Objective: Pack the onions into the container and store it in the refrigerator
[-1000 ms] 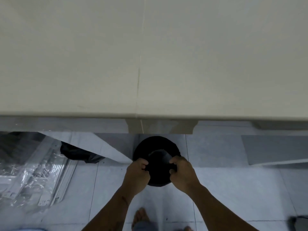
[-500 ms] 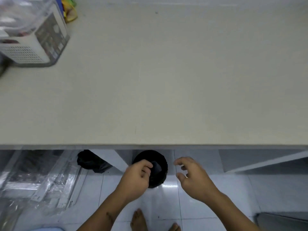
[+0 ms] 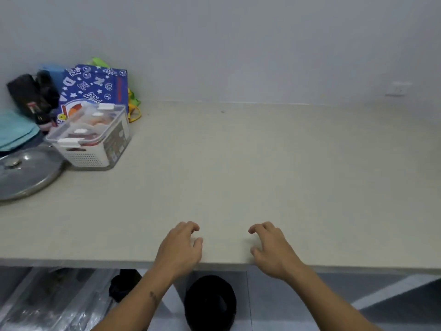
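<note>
Both hands had risen from the black bin [image 3: 210,304] on the floor to hover over the counter's [image 3: 262,168] near edge. Half a second before, the left hand [image 3: 180,249] pinched the bin's rim; now it held nothing, fingers loosely curled. The right hand [image 3: 270,249] was likewise empty and slack. The view had tilted up, bringing the wall [image 3: 238,44] into sight.

The pale counter ran to that grey wall, which carried a faint socket [image 3: 399,89] at the right. At the far left corner stood a blue printed bag [image 3: 95,88], with dark items [image 3: 33,96] beside it that were hard to make out. Just in front of the bag sat the container [image 3: 91,137], a lidded white basket with reddish contents blurred under its clear lid. Next to it, at the left edge, lay a metal lid [image 3: 26,173] and a teal cloth [image 3: 15,130], both cut off by the frame.

Below the counter, clear plastic wrapping [image 3: 47,304] lay on the floor, its contents indistinct.
</note>
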### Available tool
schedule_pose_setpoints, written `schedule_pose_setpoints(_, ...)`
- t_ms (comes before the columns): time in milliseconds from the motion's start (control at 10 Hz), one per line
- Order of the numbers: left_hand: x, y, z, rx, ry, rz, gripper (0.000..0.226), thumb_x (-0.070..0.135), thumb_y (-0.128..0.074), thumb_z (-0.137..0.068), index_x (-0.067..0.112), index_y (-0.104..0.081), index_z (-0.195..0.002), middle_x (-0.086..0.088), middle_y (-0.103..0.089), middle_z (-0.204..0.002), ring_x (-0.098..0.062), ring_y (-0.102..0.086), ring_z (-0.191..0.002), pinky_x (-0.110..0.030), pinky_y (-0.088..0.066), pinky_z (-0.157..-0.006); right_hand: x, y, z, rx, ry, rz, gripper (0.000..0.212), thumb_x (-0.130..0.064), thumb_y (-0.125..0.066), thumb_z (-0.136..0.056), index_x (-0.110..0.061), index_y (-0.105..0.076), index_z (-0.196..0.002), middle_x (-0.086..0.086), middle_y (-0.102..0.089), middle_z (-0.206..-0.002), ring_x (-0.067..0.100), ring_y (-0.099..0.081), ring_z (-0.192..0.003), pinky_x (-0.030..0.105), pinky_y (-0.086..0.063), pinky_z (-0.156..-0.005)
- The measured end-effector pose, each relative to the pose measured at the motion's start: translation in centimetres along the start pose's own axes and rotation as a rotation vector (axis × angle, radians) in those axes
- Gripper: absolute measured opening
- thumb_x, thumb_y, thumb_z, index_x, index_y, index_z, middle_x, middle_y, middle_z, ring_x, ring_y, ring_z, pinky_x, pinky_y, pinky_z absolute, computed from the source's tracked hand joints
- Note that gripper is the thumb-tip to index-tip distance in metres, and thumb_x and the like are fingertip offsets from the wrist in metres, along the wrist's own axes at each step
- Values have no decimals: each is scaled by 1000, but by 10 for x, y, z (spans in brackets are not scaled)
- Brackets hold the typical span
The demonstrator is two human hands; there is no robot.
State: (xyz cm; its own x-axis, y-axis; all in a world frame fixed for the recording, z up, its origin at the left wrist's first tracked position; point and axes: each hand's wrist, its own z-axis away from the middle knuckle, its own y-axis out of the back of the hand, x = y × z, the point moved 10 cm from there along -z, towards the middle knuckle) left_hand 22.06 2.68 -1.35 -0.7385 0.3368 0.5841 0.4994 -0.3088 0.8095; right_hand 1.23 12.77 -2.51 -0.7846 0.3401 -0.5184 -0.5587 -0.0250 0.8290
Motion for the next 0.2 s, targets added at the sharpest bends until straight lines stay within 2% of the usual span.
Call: schedule_pose_setpoints(200, -32, -6, -63, -78, 81, -305, 62, 49, -37, -92, 22, -32, -148, 1, -31, -157, -19, -31, -142, -36, -26, -116, -10, -11, -58, -22, -33, 140, 58, -33, -47, -87, -24, -34, -142, 2, -29, -151, 25, -26, -138, 38, -36, -108)
